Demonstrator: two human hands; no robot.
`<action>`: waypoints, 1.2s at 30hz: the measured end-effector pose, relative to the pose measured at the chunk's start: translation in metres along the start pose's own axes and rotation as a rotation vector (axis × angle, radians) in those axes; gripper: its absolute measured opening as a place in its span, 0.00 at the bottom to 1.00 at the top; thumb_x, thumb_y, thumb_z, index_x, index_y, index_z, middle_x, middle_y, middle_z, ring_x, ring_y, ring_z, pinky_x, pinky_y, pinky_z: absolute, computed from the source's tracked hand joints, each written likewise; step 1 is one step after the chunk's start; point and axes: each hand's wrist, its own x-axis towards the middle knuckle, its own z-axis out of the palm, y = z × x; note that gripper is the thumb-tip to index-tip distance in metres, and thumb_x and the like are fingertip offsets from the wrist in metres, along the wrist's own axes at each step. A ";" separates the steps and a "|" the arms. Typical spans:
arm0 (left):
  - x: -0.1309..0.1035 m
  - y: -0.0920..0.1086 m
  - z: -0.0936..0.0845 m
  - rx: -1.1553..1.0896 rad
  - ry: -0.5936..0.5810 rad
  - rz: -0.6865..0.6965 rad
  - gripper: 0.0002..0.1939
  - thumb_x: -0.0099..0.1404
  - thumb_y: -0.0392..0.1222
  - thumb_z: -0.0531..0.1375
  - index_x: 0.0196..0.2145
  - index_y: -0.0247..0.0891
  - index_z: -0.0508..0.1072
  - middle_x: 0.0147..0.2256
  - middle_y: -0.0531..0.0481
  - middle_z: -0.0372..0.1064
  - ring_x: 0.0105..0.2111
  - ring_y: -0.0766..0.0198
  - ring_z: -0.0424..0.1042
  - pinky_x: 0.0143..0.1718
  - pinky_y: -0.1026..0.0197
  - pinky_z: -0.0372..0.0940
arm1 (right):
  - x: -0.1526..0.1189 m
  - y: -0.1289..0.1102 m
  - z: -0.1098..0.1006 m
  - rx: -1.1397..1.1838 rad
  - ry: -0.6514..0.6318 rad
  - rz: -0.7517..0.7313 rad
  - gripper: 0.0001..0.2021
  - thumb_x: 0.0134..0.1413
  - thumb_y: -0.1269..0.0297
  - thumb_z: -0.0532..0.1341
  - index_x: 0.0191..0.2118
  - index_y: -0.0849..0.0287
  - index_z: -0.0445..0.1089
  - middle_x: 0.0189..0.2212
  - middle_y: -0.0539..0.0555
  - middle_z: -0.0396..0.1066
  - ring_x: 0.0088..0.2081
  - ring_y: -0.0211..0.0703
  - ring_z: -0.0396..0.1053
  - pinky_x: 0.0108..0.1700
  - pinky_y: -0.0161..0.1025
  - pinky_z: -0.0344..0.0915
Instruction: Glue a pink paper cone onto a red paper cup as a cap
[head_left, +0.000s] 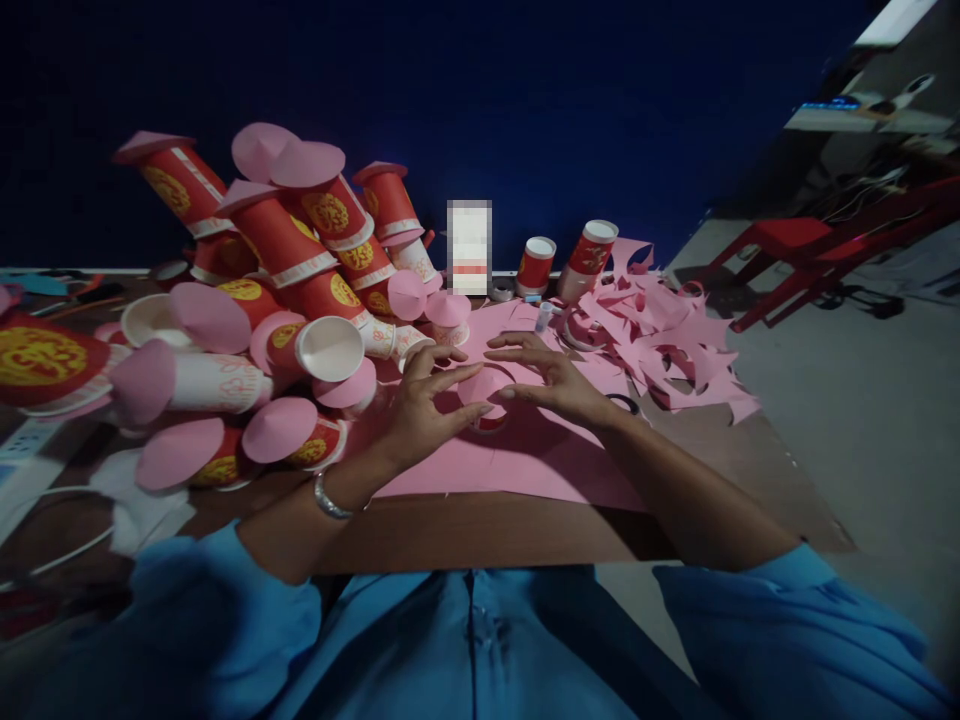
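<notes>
A small pink paper cone [484,386] sits on top of a red paper cup [491,424], over pink sheets on the table. My left hand [431,395] is at the cone's left side, fingers apart and stretched forward, with the thumb at its front edge. On the other side, my right hand [551,375] has its fingers spread, with the thumb tip near the cone's right front. Both hands frame the cone without wrapping round it; whether the fingertips press on it I cannot tell. Pink paper sheet [540,470] spreads under the hands.
Several red and white cups with pink cone tops [281,440] are heaped at the left. Pink paper scraps [660,340] pile up at the right. Near the back stand a blurred phone-like panel [469,248] and a red cup [537,266]. A red stool [784,240] is beyond the table.
</notes>
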 end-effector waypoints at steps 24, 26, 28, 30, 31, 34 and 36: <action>0.000 -0.001 0.000 0.076 0.028 0.110 0.22 0.64 0.51 0.72 0.54 0.45 0.81 0.52 0.45 0.73 0.56 0.51 0.70 0.61 0.42 0.67 | -0.004 0.021 0.017 -0.653 0.277 -0.635 0.14 0.69 0.67 0.62 0.56 0.54 0.75 0.47 0.59 0.80 0.55 0.53 0.75 0.53 0.54 0.75; 0.000 -0.001 0.000 0.074 0.030 0.113 0.21 0.64 0.51 0.72 0.54 0.45 0.81 0.52 0.45 0.73 0.56 0.52 0.70 0.62 0.42 0.67 | -0.004 0.021 0.017 -0.617 0.274 -0.609 0.14 0.69 0.67 0.61 0.57 0.53 0.76 0.47 0.58 0.80 0.55 0.53 0.75 0.53 0.55 0.75; 0.000 -0.001 0.001 0.067 0.029 0.107 0.21 0.65 0.51 0.72 0.54 0.45 0.81 0.52 0.45 0.72 0.56 0.52 0.70 0.62 0.42 0.67 | -0.004 0.020 0.016 -0.577 0.271 -0.545 0.13 0.69 0.65 0.61 0.56 0.50 0.76 0.47 0.57 0.80 0.54 0.54 0.76 0.54 0.58 0.74; 0.000 0.000 0.001 0.061 0.025 0.093 0.21 0.64 0.51 0.72 0.54 0.46 0.81 0.52 0.46 0.72 0.56 0.53 0.70 0.62 0.42 0.67 | -0.004 0.018 0.016 -0.512 0.278 -0.477 0.12 0.69 0.61 0.62 0.54 0.50 0.78 0.47 0.58 0.80 0.54 0.56 0.76 0.56 0.60 0.73; 0.000 0.000 0.000 0.060 0.020 0.086 0.21 0.65 0.51 0.72 0.54 0.46 0.80 0.52 0.46 0.72 0.56 0.53 0.70 0.62 0.42 0.67 | -0.004 0.018 0.016 -0.465 0.283 -0.440 0.12 0.68 0.59 0.63 0.53 0.50 0.78 0.48 0.58 0.80 0.54 0.56 0.76 0.57 0.61 0.72; -0.001 0.001 -0.001 0.059 -0.011 0.057 0.23 0.65 0.49 0.72 0.57 0.47 0.78 0.53 0.46 0.71 0.57 0.53 0.69 0.64 0.42 0.67 | -0.002 0.017 0.016 -0.237 0.284 -0.219 0.14 0.68 0.52 0.64 0.52 0.51 0.78 0.48 0.58 0.80 0.54 0.55 0.76 0.58 0.59 0.71; -0.001 0.001 -0.001 0.057 -0.033 0.038 0.25 0.66 0.49 0.71 0.59 0.48 0.77 0.54 0.46 0.70 0.58 0.53 0.68 0.64 0.42 0.67 | -0.001 0.018 0.017 -0.038 0.273 0.019 0.17 0.68 0.47 0.62 0.50 0.53 0.79 0.45 0.58 0.80 0.49 0.51 0.77 0.54 0.54 0.73</action>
